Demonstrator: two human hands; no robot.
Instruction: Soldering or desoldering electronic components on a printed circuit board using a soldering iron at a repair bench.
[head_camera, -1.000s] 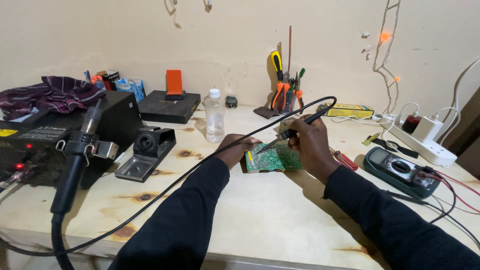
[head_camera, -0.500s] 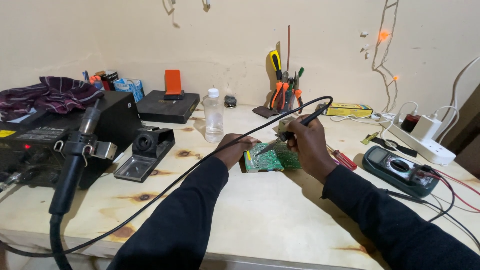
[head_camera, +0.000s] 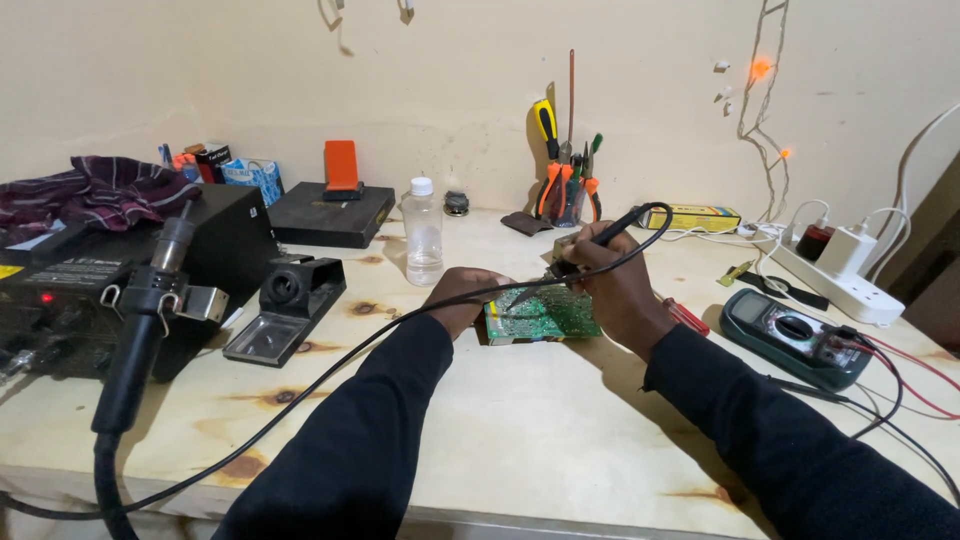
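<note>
Partly hidden: the green rectangular circuit board (head_camera: 545, 318), flat on the pale wooden surface (head_camera: 520, 430), its left edge under the left hand (head_camera: 462, 297) and its right edge behind the right hand (head_camera: 610, 285). Left hand curled with fingertips pressed on the board's near-left corner; whether anything small sits pinched there, impossible to tell. Right hand closed around the black pen-shaped soldering iron (head_camera: 590, 245), tip angled down toward the board's top; exact contact point too small to make out. Black cable (head_camera: 330, 375) looping from the iron's rear above the right hand, crossing over the left forearm and running off the lower-left edge. Left of the left hand: one clear plastic bottle with white cap (head_camera: 423, 232) just beyond, one black soldering-iron stand with metal tray (head_camera: 285, 305), one black box-shaped rework station (head_camera: 110, 285) with a black hot-air wand (head_camera: 145, 320) hanging in front, cut off below. Farther back, one flat black box with an orange block on top (head_camera: 333, 205) and a crumpled purple cloth (head_camera: 95, 190). Beyond the right hand: a holder of pliers and screwdrivers with yellow, orange and green handles (head_camera: 565, 175), count unclear. Right of the right hand: one dark green multimeter (head_camera: 790, 335) with red and black leads, one white power strip (head_camera: 835, 285), a red-handled tool (head_camera: 685, 315) mostly hidden behind the wrist.
</note>
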